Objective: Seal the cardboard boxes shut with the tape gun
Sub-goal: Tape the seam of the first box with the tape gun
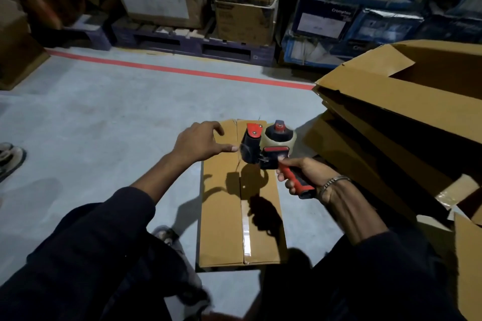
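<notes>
A narrow brown cardboard box (221, 206) lies on the grey floor in front of me, flaps shut. Clear tape runs along its centre seam from the near edge toward the middle. My right hand (305, 177) grips the red handle of the red and black tape gun (266, 146), which hovers over the far half of the box with its roll of clear tape showing. My left hand (200, 142) hovers over the box's far left part, fingers spread, thumb pointing at the gun's front.
A pile of open and flattened cardboard boxes (407, 101) stands close on the right. Stacked cartons (245, 0) on a dark pallet (193, 41) line the far wall beyond a red floor line (180, 70). Another person's shoe (9, 156) shows at the left edge.
</notes>
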`<action>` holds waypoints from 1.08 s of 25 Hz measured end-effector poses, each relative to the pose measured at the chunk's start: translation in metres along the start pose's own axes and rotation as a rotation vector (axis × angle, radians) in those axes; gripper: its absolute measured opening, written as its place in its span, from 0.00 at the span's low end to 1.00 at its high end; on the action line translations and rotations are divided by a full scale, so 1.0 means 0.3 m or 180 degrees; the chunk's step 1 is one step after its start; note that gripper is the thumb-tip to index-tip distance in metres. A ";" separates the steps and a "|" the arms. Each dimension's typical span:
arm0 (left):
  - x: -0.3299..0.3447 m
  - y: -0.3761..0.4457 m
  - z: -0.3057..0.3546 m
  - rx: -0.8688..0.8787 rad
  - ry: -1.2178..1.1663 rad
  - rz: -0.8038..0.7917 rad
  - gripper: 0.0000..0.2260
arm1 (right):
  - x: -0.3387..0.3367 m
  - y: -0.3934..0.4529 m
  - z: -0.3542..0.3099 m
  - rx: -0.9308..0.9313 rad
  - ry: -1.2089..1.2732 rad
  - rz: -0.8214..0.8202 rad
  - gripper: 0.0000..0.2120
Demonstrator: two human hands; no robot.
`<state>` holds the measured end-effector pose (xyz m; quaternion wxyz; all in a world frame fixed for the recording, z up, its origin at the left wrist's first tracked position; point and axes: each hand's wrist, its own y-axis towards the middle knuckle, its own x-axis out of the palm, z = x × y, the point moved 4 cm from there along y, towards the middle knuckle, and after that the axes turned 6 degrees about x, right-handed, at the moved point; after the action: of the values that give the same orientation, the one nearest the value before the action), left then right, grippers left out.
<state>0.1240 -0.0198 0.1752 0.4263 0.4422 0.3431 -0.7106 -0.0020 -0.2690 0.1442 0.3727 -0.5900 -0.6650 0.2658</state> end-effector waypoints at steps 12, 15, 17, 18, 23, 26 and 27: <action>0.076 -0.030 0.099 -0.2049 -0.4051 -0.1632 0.37 | 0.002 -0.009 -0.055 -0.0651 0.0661 -0.0494 0.10; 0.065 -0.018 0.104 -0.2011 -0.4255 -0.1573 0.29 | 0.011 -0.026 -0.060 -0.0832 0.0459 -0.0459 0.09; 0.062 -0.017 0.105 -0.1967 -0.4130 -0.1570 0.22 | 0.014 -0.047 -0.063 -0.0965 0.0378 -0.0387 0.06; 0.065 -0.018 0.103 -0.1968 -0.4051 -0.1596 0.20 | 0.015 -0.058 -0.065 -0.1030 0.0318 -0.0340 0.06; 0.052 -0.026 0.107 -0.1946 -0.4492 -0.1912 0.18 | 0.016 -0.139 -0.069 -0.1374 0.0131 -0.0236 0.06; 0.004 -0.034 0.101 -0.1674 -0.4683 -0.1740 0.10 | 0.024 -0.198 -0.058 -0.1578 -0.0039 -0.0094 0.01; -0.007 -0.035 0.097 -0.1623 -0.4639 -0.1676 0.09 | 0.025 -0.215 -0.059 -0.1633 -0.0137 -0.0045 0.02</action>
<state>0.1052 -0.0401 0.1891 0.4490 -0.3368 0.2235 -0.7968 -0.0258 -0.2735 0.2069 0.1985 -0.6548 -0.7226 0.0983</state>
